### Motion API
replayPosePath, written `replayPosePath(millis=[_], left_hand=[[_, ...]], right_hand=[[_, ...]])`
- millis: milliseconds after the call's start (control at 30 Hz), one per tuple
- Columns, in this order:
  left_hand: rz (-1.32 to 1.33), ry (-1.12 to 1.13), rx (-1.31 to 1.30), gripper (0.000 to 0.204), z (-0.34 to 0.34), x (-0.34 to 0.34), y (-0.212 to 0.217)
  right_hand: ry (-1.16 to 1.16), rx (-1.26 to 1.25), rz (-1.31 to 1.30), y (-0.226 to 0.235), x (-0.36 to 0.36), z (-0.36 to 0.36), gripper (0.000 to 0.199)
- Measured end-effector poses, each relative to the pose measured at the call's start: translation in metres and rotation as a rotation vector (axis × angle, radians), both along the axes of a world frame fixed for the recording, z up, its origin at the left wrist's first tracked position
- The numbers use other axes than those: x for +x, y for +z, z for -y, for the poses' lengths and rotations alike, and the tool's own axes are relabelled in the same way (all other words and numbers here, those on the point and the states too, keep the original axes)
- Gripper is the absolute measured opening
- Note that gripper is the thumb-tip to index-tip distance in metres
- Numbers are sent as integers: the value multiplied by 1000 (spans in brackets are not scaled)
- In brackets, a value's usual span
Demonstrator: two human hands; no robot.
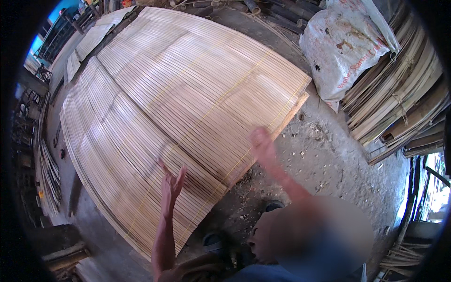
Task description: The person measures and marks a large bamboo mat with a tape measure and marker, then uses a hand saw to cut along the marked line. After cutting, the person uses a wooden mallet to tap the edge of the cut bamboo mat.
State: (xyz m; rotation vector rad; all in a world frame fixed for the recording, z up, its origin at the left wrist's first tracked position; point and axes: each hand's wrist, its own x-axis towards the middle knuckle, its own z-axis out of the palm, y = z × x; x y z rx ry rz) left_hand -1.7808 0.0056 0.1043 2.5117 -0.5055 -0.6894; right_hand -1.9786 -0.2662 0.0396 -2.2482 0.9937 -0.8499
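A large mat of thin pale slats (188,84), crossed by lines of yellow cord, spreads out low in front of me. A dark seam runs lengthwise between two sections of it. My left hand (173,182) is over the near section, fingers spread apart and holding nothing. Whether it touches the slats I cannot tell. At the mat's right edge is my right hand (261,141), smeared by motion, its fingers hard to make out. A thicker wooden edge (290,113) shows beneath the mat there.
On the right, a white woven sack (345,51) rests against bundles of split bamboo strips (399,89). Small chips litter the concrete floor (329,160). Long strips (46,164) lie at the left, dark poles (286,14) at the back. A sandal (274,205) is by the mat's near edge.
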Motion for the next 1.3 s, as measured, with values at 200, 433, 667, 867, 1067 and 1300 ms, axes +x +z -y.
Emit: replayPosePath(millis=[200, 433, 667, 867, 1067, 1300], left_hand=[[159, -159, -22, 128, 85, -19, -24], [139, 60, -39, 129, 40, 42, -50], [312, 48, 38, 126, 53, 25, -62], [156, 73, -110, 116, 42, 26, -62], [-181, 380, -737, 106, -1, 29, -60], [-41, 565, -629, 53, -38, 43, -37]], right_hand=[[-424, -28, -86, -104, -91, 193, 28], [-703, 871, 270, -80, -42, 178, 33], [-709, 1080, 438, -55, -42, 183, 24], [-648, 1310, 468, -61, -46, 206, 26], [-420, 1356, 713, -52, -69, 230, 56], [-419, 1083, 583, 38, 3, 131, 74]])
